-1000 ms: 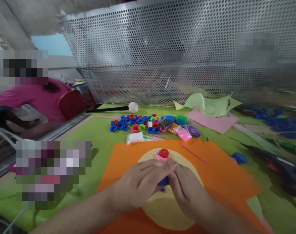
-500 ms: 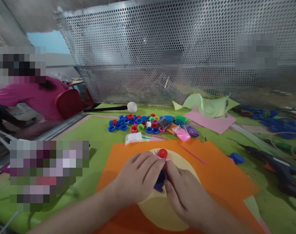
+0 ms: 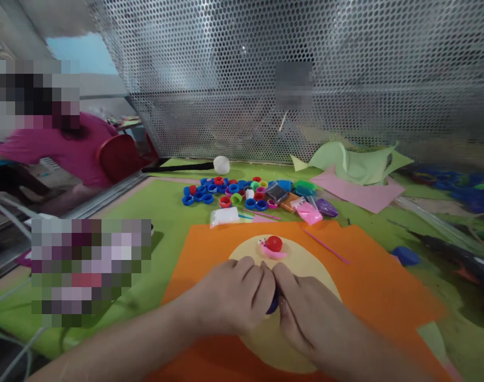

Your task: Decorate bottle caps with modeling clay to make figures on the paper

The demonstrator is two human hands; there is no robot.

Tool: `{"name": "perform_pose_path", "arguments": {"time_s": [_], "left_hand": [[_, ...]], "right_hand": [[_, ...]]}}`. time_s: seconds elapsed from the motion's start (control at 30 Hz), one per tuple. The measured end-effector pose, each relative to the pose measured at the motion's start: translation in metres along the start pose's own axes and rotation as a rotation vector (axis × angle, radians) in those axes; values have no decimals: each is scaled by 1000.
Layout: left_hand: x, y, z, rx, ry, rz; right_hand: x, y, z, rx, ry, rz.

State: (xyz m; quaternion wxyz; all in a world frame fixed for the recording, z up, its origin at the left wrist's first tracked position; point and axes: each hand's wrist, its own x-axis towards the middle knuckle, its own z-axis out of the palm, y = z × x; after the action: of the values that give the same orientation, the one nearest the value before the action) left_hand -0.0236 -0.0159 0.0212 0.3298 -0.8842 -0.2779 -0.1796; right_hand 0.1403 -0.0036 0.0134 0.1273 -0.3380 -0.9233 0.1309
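My left hand [image 3: 234,297] and my right hand [image 3: 305,310] are pressed together over a pale yellow circle [image 3: 305,265] that lies on an orange sheet [image 3: 369,281]. Both hands are closed around a small dark blue piece [image 3: 272,307], of which only a sliver shows between the fingers. Just beyond my fingertips, a pink snail figure with a red bottle cap shell [image 3: 273,246] sits on the yellow circle.
Several blue, red and green bottle caps [image 3: 226,192] and small clay packets [image 3: 305,209] lie on the green table behind. Pink and green paper [image 3: 357,175] rests at the right, a glue gun [image 3: 460,260] at the far right. A person in pink sits at the left.
My fingers have curled tighter around the blue piece and drawn a little toward me, uncovering the snail figure. The view has shifted slightly.
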Motion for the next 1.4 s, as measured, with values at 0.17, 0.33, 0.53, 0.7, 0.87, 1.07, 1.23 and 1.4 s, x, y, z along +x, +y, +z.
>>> {"name": "perform_pose_path", "arguments": {"time_s": [0.17,0.33,0.53,0.7,0.87,1.07,1.23,1.4], "left_hand": [[1,4,-5,7,-15,0],[0,4,-9,-68,-56,-33],[-1,3,-12,-177,-59,-48],[-3,5,-14,-285,-90,-86],[-3,6,-17,-375,-125,-142],[-1,2,-20,-409,-144,-161],[1,-2,-22,-447,-159,-156],[-3,-5,-21,-417,-184,-181]], "right_hand": [[2,-3,-2,-10,-115,73],[0,-2,-1,33,-80,37],[-6,-2,1,120,4,-3],[-8,-3,-2,163,55,-37],[-9,-3,-3,237,101,-69],[-18,-3,-4,301,140,-101],[-23,-1,-8,358,79,-97],[-20,0,-6,397,13,-47]]}}
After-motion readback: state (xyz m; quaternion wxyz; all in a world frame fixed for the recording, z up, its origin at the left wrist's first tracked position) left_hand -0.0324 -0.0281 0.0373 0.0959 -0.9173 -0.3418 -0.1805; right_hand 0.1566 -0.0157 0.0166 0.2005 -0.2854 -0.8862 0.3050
